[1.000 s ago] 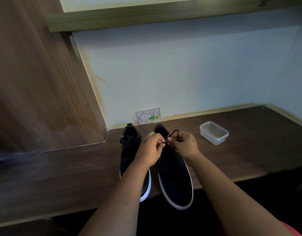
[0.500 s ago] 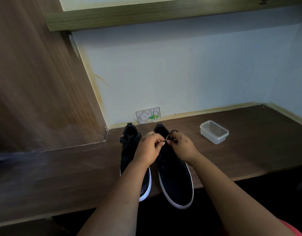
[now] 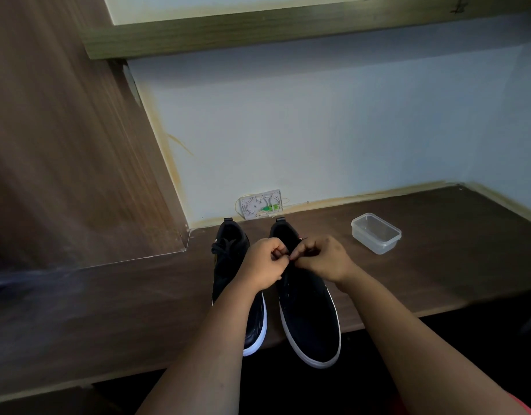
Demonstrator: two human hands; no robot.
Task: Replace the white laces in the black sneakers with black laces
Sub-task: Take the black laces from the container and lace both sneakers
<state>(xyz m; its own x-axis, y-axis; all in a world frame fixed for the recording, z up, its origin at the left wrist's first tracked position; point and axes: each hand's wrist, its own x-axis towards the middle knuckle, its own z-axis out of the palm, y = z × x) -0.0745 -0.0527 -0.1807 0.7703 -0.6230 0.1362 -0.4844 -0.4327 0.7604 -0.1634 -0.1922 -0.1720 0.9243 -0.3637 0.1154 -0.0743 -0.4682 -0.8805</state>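
Two black sneakers stand side by side on the dark wooden table, heels toward the wall, toes poking out over its near edge. We see the left sneaker with a black lace tied near its tongue, though our left forearm covers much of its middle. Our left hand and right hand meet over the tongue of the right sneaker, and they hide its upper eyelets. Both hands have their fingers curled, fingertips pinched together at one spot; we take it they pinch the black lace, but only a dark sliver shows between them and black on black is hard to read. No brand or writing can be made out on either shoe. An open clear plastic box sits to the right, well apart. A small white board with a green patch leans at the wall; any marks on it are too small to read.
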